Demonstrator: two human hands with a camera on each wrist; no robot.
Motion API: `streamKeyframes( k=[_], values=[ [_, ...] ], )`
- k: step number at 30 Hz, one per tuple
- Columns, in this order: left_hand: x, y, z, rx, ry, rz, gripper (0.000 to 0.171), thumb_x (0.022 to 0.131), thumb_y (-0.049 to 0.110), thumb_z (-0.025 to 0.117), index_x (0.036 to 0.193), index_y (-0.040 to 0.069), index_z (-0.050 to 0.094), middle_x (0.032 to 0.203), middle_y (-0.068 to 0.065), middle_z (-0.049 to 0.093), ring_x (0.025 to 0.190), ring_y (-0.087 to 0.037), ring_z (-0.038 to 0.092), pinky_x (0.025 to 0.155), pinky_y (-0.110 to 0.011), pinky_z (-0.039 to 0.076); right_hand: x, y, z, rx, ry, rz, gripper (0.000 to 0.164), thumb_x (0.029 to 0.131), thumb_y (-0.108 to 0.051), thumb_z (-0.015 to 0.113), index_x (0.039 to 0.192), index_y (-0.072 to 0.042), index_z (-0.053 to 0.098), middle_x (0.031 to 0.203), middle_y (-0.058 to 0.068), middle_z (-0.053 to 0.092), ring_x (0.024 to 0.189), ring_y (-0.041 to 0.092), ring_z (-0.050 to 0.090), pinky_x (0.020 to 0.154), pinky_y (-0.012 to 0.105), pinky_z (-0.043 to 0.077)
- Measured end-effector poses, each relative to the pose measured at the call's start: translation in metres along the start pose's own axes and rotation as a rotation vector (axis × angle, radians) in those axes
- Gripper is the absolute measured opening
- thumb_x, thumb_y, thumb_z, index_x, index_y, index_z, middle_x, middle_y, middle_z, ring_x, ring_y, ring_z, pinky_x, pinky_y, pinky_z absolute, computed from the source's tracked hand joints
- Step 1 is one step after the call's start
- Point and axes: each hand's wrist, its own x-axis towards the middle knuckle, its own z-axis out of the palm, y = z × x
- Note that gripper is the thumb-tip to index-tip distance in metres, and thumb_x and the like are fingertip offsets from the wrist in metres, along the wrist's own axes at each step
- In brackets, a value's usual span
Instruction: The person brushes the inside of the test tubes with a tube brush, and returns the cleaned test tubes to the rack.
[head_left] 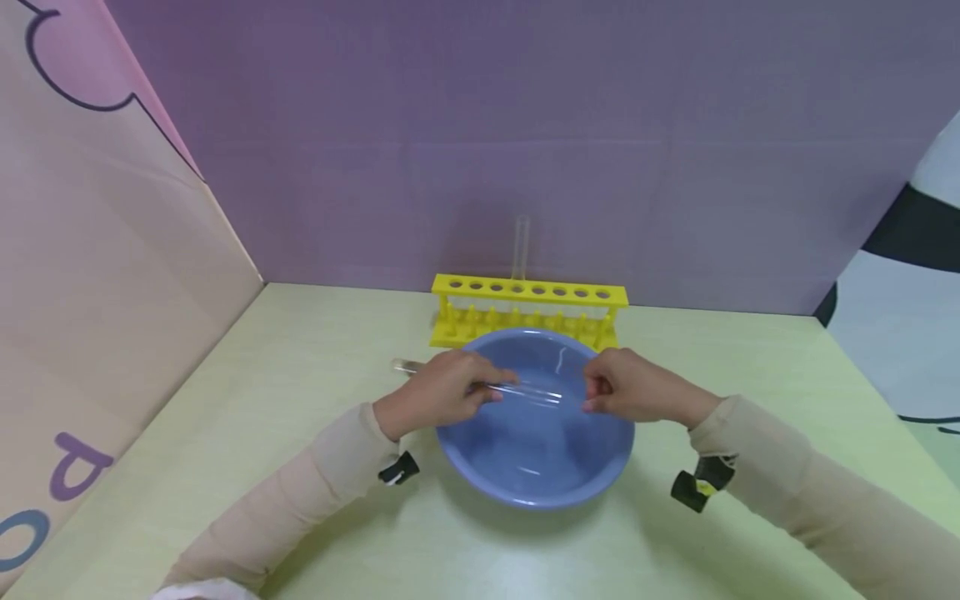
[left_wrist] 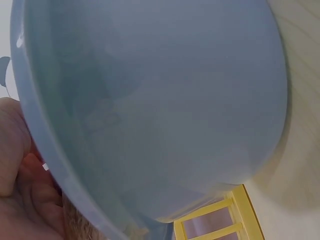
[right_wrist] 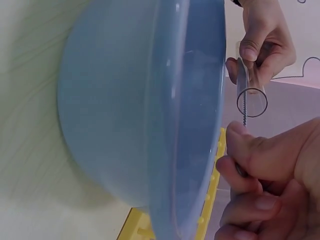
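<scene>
As your left hand point(head_left: 450, 387) grips a clear glass tube point(head_left: 531, 392) and your right hand point(head_left: 641, 387) pinches thin twisted metal wire point(right_wrist: 245, 120), pushing crookedly could crack the rim.

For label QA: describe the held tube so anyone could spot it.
Find the blue bowl. Above it, the left grip holds a clear tube. Unlike the upright tube at the yellow rack, it lies nearly level, a twisted wire at its mouth.
</scene>
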Motion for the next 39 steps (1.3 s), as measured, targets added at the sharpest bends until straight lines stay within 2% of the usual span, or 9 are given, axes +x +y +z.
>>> streamKeyframes(
  k=[6,15,23,29,33,37,39],
  values=[
    [-0.001,-0.001,0.0,-0.002,0.003,0.004,0.027,0.088,0.01,0.066,0.116,0.008,0.068,0.107,-0.002,0.07,0.059,-0.006,0.046,0.054,-0.018,0.037,-0.003,-0.002,0.001,-0.065,0.013,0.07,0.025,0.08,-0.003,0.072,0.065,-0.009,0.054,0.058,-0.004,0.048,0.054,0.009,0.043,0.051,0.023,0.038],
    [-0.002,0.0,0.0,-0.031,-0.007,-0.003,0.027,0.089,0.008,0.064,0.115,0.004,0.067,0.109,-0.006,0.069,0.061,-0.006,0.048,0.055,-0.019,0.039,-0.011,-0.003,0.008,-0.163,0.099,0.043,0.027,0.08,0.0,0.071,0.064,-0.011,0.051,0.059,-0.004,0.051,0.056,0.008,0.045,0.05,0.023,0.041],
    [-0.002,-0.001,-0.001,-0.055,-0.016,-0.05,0.027,0.09,0.008,0.063,0.116,0.005,0.067,0.111,-0.004,0.069,0.056,-0.004,0.045,0.053,-0.017,0.037,-0.016,-0.004,0.012,-0.275,0.17,0.013,0.025,0.08,0.003,0.07,0.068,-0.011,0.053,0.062,-0.005,0.051,0.059,0.008,0.048,0.054,0.024,0.043],
    [-0.002,-0.001,-0.003,-0.099,-0.046,-0.07,0.028,0.09,0.008,0.063,0.118,0.003,0.065,0.114,-0.007,0.067,0.075,-0.004,0.06,0.058,-0.018,0.043,-0.021,-0.001,0.016,-0.356,0.23,-0.004,0.025,0.078,0.004,0.07,0.068,-0.011,0.054,0.063,-0.006,0.051,0.059,0.008,0.049,0.054,0.024,0.045],
    [-0.001,-0.001,-0.004,-0.141,-0.074,-0.09,0.029,0.091,0.007,0.062,0.119,0.001,0.064,0.115,-0.009,0.066,0.081,-0.008,0.062,0.059,-0.018,0.045,-0.024,0.0,0.017,-0.401,0.283,-0.053,0.027,0.076,0.006,0.071,0.068,-0.011,0.052,0.064,-0.005,0.053,0.059,0.01,0.051,0.055,0.026,0.046],
    [-0.002,-0.001,-0.006,-0.168,-0.098,-0.099,0.028,0.091,0.007,0.06,0.119,0.001,0.063,0.113,-0.009,0.067,0.072,-0.011,0.06,0.055,-0.018,0.042,-0.025,0.0,0.019,-0.467,0.317,-0.077,0.028,0.074,0.006,0.072,0.069,-0.01,0.05,0.064,-0.002,0.053,0.059,0.014,0.052,0.055,0.03,0.045],
    [-0.002,-0.002,-0.007,-0.18,-0.109,-0.099,0.028,0.092,0.006,0.06,0.119,0.0,0.063,0.106,-0.009,0.07,0.065,-0.01,0.056,0.053,-0.018,0.04,-0.026,0.0,0.02,-0.505,0.327,-0.071,0.027,0.073,0.006,0.073,0.071,-0.009,0.051,0.065,-0.001,0.053,0.059,0.015,0.051,0.056,0.031,0.045]
  ],
)
